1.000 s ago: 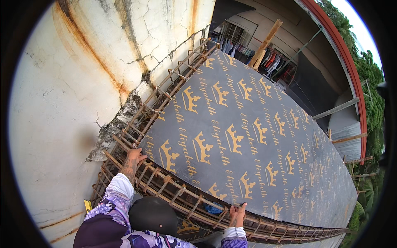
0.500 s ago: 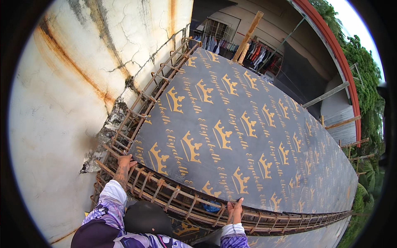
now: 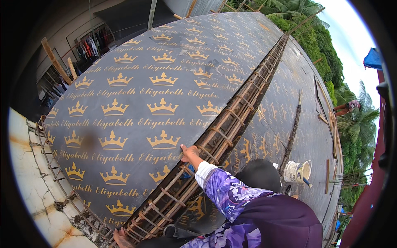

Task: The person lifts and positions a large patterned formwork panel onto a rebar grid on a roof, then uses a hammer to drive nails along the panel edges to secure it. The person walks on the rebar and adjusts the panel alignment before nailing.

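A long, rusty rebar cage (image 3: 215, 142) lies in a dark channel between grey panels (image 3: 165, 87) printed with gold crowns. It runs from the lower left to the far upper right. My right hand (image 3: 191, 154) is closed on the cage's side near the panel edge. At the lower left, by the cage's near end, my left hand (image 3: 121, 239) is curled against the bars; its lower part is cut off by the picture's rim. Something blue (image 3: 188, 171) shows inside the cage below my right hand.
Another rebar cage (image 3: 68, 188) follows the cracked, stained wall (image 3: 41, 206) at left. To my right stand a whitish bucket (image 3: 294, 171) with a blue-handled tool and a dark, rough bar (image 3: 292, 132). Clothes (image 3: 89, 46) hang far left. Another person (image 3: 349, 106) is far off right.
My view has swung to the right, so the wall has shifted to the lower left and the bucket and far panels have appeared. Both hands stay at the rebar cage.
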Available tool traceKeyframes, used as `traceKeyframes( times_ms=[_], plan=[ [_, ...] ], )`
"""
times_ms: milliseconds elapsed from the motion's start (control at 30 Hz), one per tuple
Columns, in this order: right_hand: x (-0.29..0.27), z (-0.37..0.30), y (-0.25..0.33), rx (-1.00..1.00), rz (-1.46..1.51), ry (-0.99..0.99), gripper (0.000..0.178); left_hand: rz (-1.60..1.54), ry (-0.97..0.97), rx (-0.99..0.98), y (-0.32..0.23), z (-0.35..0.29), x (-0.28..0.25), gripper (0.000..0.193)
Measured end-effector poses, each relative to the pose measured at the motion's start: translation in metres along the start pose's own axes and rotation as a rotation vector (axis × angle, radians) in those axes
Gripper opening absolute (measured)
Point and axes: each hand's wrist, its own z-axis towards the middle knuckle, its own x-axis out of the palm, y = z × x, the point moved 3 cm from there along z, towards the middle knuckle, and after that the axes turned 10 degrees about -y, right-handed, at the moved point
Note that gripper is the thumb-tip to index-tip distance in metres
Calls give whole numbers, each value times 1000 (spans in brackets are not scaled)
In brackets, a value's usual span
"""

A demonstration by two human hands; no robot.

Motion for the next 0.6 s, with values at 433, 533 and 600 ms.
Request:
traceKeyframes(
  times_ms=[433, 533, 600],
  plan=[
    [-10, 7, 6, -73, -252, 20, 59, 229, 281, -217, -41, -50, 21, 52],
    [-42, 26, 31, 2, -78, -120, 56, 269, 307, -232, -49, -58, 32, 51],
    [-63, 53, 38, 23, 82, -282, 57, 303, 325, -249, -56, -68, 39, 51]
  ],
)
